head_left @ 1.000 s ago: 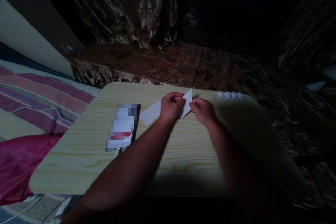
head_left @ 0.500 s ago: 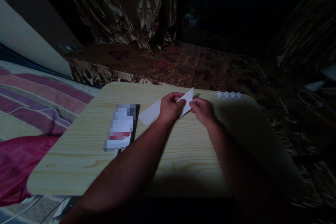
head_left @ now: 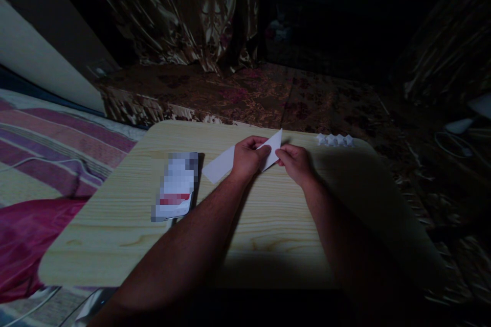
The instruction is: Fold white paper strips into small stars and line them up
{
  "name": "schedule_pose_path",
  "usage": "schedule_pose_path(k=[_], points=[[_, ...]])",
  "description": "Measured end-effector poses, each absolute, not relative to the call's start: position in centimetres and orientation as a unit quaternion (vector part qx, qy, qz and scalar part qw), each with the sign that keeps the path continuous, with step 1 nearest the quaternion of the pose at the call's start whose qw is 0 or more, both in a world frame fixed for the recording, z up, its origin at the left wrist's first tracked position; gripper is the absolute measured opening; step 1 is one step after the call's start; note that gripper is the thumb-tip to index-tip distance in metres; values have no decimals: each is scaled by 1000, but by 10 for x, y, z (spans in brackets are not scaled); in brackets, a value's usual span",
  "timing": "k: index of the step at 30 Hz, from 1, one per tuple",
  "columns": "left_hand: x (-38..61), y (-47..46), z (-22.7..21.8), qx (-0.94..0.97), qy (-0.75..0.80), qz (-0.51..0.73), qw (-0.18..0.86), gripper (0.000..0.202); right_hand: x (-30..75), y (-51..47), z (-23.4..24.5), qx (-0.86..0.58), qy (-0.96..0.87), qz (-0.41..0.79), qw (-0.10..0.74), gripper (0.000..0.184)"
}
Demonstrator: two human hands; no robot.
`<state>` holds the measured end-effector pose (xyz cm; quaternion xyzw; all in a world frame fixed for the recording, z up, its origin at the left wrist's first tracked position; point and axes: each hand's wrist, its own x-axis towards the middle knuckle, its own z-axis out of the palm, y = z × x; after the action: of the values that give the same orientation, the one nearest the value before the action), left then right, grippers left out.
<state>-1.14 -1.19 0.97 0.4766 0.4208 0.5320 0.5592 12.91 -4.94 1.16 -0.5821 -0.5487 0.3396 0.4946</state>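
Note:
A folded white sheet of paper (head_left: 273,144) is held up over the far middle of the table, with a pointed corner at its top. My left hand (head_left: 247,157) is closed on it, thumb on the near face and fingers behind. At the paper's right edge, my right hand (head_left: 293,160) pinches it between thumb and fingertips. Another white piece of paper (head_left: 218,165) shows to the left, partly hidden by my left hand; whether it joins the held paper I cannot tell. Several small white paper stars (head_left: 334,140) stand in a row at the table's far right.
The pale wooden table (head_left: 126,245) has rounded corners. A phone (head_left: 178,179) with a blurred screen lies left of my left forearm. A striped bed cover (head_left: 95,143) and a magenta cloth (head_left: 26,245) are at the left. Patterned curtains (head_left: 215,15) hang behind.
Almost nothing differs. Both hands keep their hold on the paper, and the view has shifted very slightly.

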Motion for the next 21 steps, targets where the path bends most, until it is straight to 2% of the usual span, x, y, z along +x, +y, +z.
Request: schedule_pose_path(k=[12,21], points=[[-12,-10,6,483,415,527,563,27,129,-50,11,-583,-556,334,489,24],[-11,-10,4,513,422,505,551,25,130,-44,6,-552,-497,366,561,12]])
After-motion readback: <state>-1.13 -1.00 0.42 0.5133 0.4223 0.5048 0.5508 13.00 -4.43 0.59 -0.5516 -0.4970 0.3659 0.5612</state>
